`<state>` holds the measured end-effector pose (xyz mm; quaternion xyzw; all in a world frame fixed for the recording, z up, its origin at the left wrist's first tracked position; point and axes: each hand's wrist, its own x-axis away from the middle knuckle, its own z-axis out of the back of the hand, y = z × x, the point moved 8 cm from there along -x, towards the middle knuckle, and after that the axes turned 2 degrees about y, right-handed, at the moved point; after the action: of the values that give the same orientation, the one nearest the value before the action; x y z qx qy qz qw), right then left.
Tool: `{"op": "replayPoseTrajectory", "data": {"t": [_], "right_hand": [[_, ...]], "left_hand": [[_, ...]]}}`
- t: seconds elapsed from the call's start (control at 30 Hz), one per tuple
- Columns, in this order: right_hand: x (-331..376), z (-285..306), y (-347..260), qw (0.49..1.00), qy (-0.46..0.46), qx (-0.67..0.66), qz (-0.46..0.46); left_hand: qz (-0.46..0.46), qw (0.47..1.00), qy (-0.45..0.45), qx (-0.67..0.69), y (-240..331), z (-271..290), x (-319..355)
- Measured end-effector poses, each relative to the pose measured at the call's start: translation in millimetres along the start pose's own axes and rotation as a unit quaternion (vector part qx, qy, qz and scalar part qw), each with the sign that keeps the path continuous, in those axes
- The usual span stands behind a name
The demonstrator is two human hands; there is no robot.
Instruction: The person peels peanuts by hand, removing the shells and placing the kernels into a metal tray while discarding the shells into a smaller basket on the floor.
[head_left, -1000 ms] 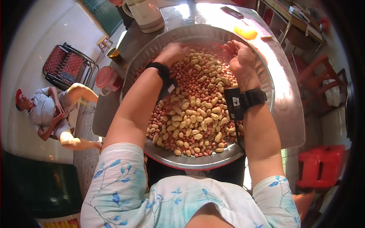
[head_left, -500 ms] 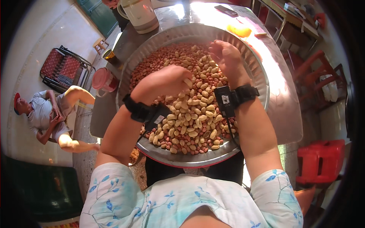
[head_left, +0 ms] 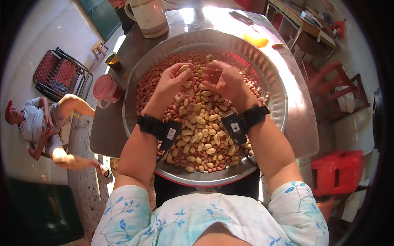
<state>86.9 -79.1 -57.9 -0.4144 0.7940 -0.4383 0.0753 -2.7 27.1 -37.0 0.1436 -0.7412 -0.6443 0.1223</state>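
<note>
A wide round metal tray [head_left: 276,94] holds a heap of tan unshelled peanuts [head_left: 207,131] at its near middle. Loose reddish shelled peanuts [head_left: 152,74] cover its far and left parts. Above the heap, my left hand [head_left: 166,88] pinches an unshelled peanut [head_left: 183,69] between thumb and fingertips. My right hand [head_left: 230,84] hovers just beside it, its fingers apart and slightly blurred, with nothing visible in them. Each wrist wears a black strap with a small box.
The tray rests on a grey table [head_left: 107,137]. Left of it stand a pink-lidded cup [head_left: 107,89] and a dark jar [head_left: 113,61]; behind are a large jug [head_left: 148,18] and a phone [head_left: 241,17]. A person [head_left: 45,123] sits at left. A red stool [head_left: 337,172] stands at right.
My left hand has moved away from me with its fingers now raised around a peanut. My right hand has come inward and nearer, beside the left. The view has shifted slightly.
</note>
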Motion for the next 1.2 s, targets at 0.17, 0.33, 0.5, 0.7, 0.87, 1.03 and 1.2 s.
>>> {"op": "replayPoseTrajectory", "data": {"t": [0.17,0.33,0.5,0.7,0.87,1.03,1.2], "right_hand": [[4,-22,40,0.987,-0.069,-0.065,-0.129],[5,-29,45,0.985,-0.120,-0.042,-0.114],[-2,-29,47,0.979,-0.127,-0.096,-0.128],[1,-20,40,0.991,-0.047,-0.081,-0.100],[3,-30,37,0.986,-0.126,-0.063,-0.087],[9,-28,27,0.996,-0.067,-0.022,-0.058],[8,-27,18,0.987,-0.068,0.128,0.073]], "left_hand": [[-0.077,0.993,-0.086,-0.004,18,-40,12],[-0.156,0.982,-0.080,-0.065,27,-37,12],[-0.101,0.995,0.006,-0.021,29,-10,7],[0.060,0.996,0.009,0.065,-3,20,-4],[-0.115,0.970,0.049,-0.209,12,-5,-2],[-0.109,0.962,0.035,-0.249,18,-7,2],[-0.015,0.994,0.097,-0.042,8,0,4]]}}
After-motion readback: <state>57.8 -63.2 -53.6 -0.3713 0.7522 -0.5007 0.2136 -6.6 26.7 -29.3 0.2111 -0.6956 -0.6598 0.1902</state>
